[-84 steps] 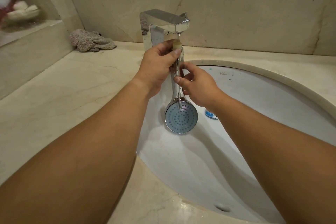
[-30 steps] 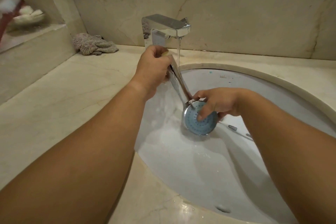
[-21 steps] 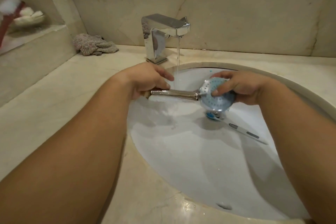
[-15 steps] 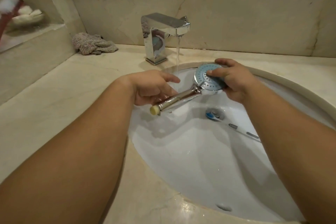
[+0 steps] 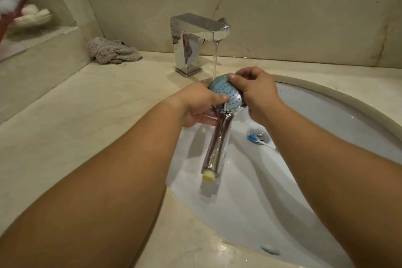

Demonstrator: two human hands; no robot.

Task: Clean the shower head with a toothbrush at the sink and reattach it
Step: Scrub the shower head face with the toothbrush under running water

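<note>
The chrome shower head [image 5: 226, 93], with a pale blue dotted spray face, is held over the white sink [image 5: 326, 119] under the running tap [image 5: 200, 34]. Its handle points down toward me and ends in a yellowish tip. My left hand [image 5: 200, 104] grips the neck just below the face, thumb on the face. My right hand [image 5: 256, 91] holds the face's right rim, thumb on top. Water streams onto the face's far edge. A blue-bristled toothbrush [image 5: 258, 140] lies in the basin across the metal drain [image 5: 258, 133], untouched.
A crumpled grey cloth [image 5: 111, 51] lies on the marble counter [image 5: 76, 115] left of the tap. A raised ledge at far left carries blurred pale and red items [image 5: 24, 15]. The marble wall rises close behind the tap. An overflow slot [image 5: 269, 250] sits at the basin's near edge.
The shower head has swung round: its handle now points down toward me and its face sits up under the water stream. My left hand shifted from the handle to the neck.
</note>
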